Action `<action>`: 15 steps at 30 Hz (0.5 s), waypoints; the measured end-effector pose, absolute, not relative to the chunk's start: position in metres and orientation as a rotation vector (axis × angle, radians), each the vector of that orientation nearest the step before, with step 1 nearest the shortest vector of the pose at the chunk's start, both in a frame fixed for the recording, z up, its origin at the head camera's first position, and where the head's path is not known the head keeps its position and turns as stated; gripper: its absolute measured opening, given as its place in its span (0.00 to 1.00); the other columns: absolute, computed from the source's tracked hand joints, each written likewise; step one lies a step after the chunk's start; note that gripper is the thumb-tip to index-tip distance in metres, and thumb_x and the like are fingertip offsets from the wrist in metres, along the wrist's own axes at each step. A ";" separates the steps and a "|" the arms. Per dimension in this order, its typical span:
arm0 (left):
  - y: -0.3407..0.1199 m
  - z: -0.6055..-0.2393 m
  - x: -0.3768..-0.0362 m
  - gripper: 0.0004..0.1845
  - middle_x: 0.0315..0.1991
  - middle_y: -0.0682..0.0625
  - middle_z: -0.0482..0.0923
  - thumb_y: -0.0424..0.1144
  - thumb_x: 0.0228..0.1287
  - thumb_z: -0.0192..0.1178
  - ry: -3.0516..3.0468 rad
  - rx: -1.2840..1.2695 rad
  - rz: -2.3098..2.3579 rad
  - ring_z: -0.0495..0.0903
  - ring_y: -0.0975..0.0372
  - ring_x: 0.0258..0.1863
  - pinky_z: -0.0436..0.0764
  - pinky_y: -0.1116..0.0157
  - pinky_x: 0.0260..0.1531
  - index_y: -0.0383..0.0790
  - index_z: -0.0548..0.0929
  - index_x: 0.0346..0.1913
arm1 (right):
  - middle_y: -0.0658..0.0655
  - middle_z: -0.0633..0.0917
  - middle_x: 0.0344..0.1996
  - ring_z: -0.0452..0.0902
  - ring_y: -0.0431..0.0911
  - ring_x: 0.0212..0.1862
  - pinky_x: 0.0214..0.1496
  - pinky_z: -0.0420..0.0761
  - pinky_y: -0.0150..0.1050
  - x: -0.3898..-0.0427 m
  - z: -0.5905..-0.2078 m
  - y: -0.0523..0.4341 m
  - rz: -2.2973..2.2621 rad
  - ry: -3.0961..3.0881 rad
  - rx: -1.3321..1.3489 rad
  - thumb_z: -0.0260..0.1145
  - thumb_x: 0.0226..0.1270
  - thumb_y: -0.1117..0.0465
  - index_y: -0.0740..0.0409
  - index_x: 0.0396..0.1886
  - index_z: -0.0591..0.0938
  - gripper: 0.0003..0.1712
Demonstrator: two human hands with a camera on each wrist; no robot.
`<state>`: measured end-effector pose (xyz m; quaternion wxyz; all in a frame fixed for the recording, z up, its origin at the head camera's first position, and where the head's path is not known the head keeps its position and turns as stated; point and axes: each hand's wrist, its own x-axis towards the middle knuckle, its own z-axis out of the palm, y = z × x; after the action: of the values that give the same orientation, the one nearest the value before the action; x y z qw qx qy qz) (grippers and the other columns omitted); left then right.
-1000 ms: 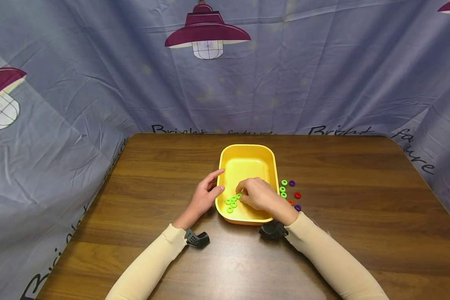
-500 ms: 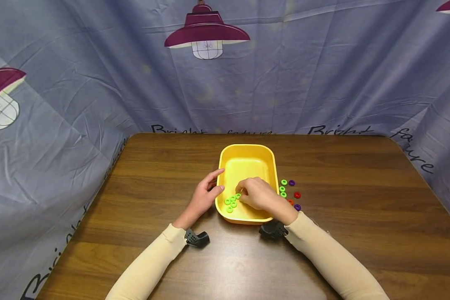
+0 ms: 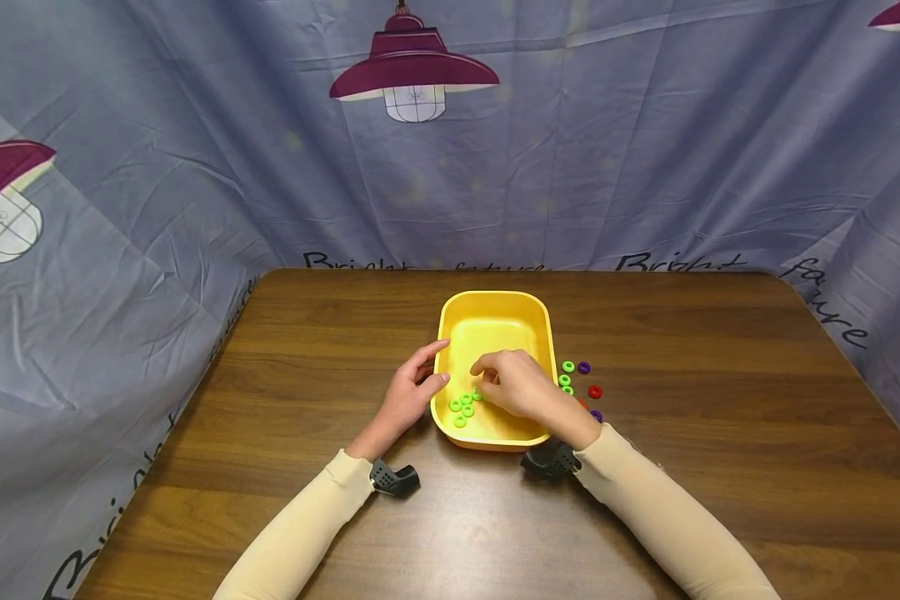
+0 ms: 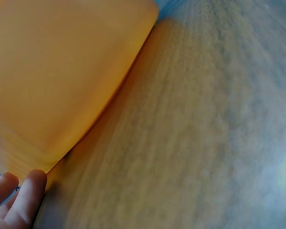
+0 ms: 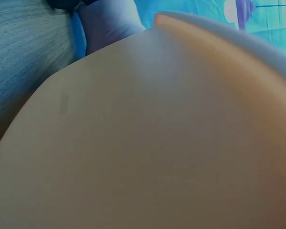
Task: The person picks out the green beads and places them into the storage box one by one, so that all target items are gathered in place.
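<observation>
A yellow tray (image 3: pixel 495 310) sits at the middle of the brown table (image 3: pixel 720 375). Several green rings (image 3: pixel 462 407) lie in its near left corner. My right hand (image 3: pixel 487 377) hovers just over them with its fingers loosely curled downward, and I see nothing between them. My left hand (image 3: pixel 437 361) rests against the tray's left wall, thumb on the rim and forefinger stretched along the outside. The left wrist view shows that wall (image 4: pixel 62 71) with my fingertips (image 4: pixel 24 195) beside it. In the right wrist view only a blurred pale surface fills the frame.
Loose rings lie on the table right of the tray: green ones (image 3: pixel 567 379), a purple one (image 3: pixel 584 367), a red one (image 3: pixel 595 392) and another purple one (image 3: pixel 596 415). A printed grey-blue cloth (image 3: pixel 195 167) hangs behind and beside the table.
My right hand has lifted slightly from the green ring it was pinching in the tray, and that ring now lies among the others. The left hand has stayed put.
</observation>
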<state>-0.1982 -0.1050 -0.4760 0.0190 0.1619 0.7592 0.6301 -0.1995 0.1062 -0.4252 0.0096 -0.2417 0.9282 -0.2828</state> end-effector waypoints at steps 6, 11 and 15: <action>-0.105 -0.477 -0.198 0.29 0.72 0.35 0.70 0.28 0.68 0.57 2.356 0.496 1.957 0.79 0.40 0.60 0.82 0.69 0.50 0.35 0.72 0.72 | 0.52 0.88 0.27 0.75 0.38 0.28 0.31 0.74 0.31 -0.200 -0.415 0.113 -0.975 2.870 -0.764 0.69 0.60 0.68 0.63 0.42 0.89 0.11; -0.105 -0.476 -0.198 0.29 0.71 0.35 0.71 0.28 0.68 0.57 2.356 0.492 1.961 0.79 0.40 0.60 0.82 0.67 0.51 0.35 0.72 0.72 | 0.52 0.86 0.26 0.74 0.40 0.28 0.32 0.73 0.31 -0.202 -0.401 0.124 -1.046 2.871 -0.710 0.70 0.62 0.65 0.64 0.44 0.89 0.11; -0.104 -0.476 -0.198 0.29 0.71 0.35 0.71 0.28 0.68 0.57 2.355 0.491 1.966 0.79 0.40 0.60 0.82 0.67 0.51 0.35 0.72 0.72 | 0.52 0.86 0.26 0.77 0.42 0.30 0.34 0.75 0.33 -0.206 -0.393 0.139 -1.121 2.925 -0.671 0.71 0.62 0.64 0.63 0.43 0.89 0.11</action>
<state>-0.1980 -0.1043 -0.4757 0.0174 0.1579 0.7580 0.6326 -0.2056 0.1387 -0.3926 -0.0309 -0.2095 0.9126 -0.3496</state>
